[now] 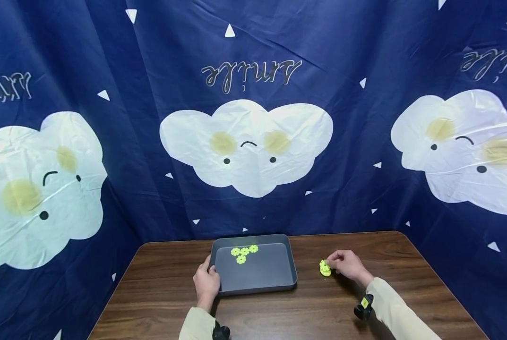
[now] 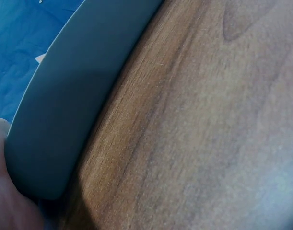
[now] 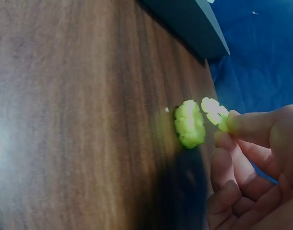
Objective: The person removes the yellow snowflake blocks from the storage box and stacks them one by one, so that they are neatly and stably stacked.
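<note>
My left hand grips the left side of a dark grey rectangular tray. In the left wrist view, part of that hand lies against the corner of the tray wall. Several flat yellow-green flower-shaped pieces lie in the tray near its far left. To the right of the tray, my right hand pinches one flower-shaped piece between thumb and fingertip. That piece is held up just over a small stack of matching pieces on the table.
Both the tray and the stack are on a brown wood-grain table. Dark blue curtains with white clouds and triangles surround the table's back and sides. A black wrist device is on the right sleeve.
</note>
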The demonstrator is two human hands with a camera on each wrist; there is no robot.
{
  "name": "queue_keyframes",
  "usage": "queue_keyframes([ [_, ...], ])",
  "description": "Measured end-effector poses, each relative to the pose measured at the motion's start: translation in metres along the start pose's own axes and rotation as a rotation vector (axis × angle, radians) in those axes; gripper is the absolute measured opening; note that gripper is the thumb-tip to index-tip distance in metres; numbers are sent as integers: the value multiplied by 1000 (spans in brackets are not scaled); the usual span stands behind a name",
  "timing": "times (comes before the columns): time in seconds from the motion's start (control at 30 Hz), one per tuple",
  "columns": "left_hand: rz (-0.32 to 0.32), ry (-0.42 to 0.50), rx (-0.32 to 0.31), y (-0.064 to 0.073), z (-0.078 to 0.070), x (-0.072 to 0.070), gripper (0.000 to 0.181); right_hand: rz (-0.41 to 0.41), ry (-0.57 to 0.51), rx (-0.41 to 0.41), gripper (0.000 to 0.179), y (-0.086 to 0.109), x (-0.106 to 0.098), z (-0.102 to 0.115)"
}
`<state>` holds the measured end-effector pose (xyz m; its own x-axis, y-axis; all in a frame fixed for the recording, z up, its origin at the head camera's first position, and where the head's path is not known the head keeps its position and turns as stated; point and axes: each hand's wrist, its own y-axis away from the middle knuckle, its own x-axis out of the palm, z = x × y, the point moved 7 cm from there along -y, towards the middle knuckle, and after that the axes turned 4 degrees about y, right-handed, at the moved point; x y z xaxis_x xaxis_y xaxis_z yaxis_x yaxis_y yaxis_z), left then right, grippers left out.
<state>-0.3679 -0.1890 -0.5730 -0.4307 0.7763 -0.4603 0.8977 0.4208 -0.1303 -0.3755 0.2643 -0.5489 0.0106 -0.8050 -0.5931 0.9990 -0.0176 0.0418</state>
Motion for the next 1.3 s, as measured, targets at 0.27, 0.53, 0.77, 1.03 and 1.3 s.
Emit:
queue_keyframes([
  [0.27,-3,-3,5,0,0,0,45,-17,-30,25,11,2,3,-5],
  [0.53,-3,1,-2,-1,1,1,45,-41,66,71,8,3,5,-13],
  [0.77,-3,3,1,0,-1,0,45,-59,145,53,7,3,6,-14],
  [1.03,-6,-3,10,0,1,0,44,-48,136,55,8,4,8,-14],
  [1.3,6,6,-6,-1,4,2,45,-62,168,32,7,5,8,-14],
])
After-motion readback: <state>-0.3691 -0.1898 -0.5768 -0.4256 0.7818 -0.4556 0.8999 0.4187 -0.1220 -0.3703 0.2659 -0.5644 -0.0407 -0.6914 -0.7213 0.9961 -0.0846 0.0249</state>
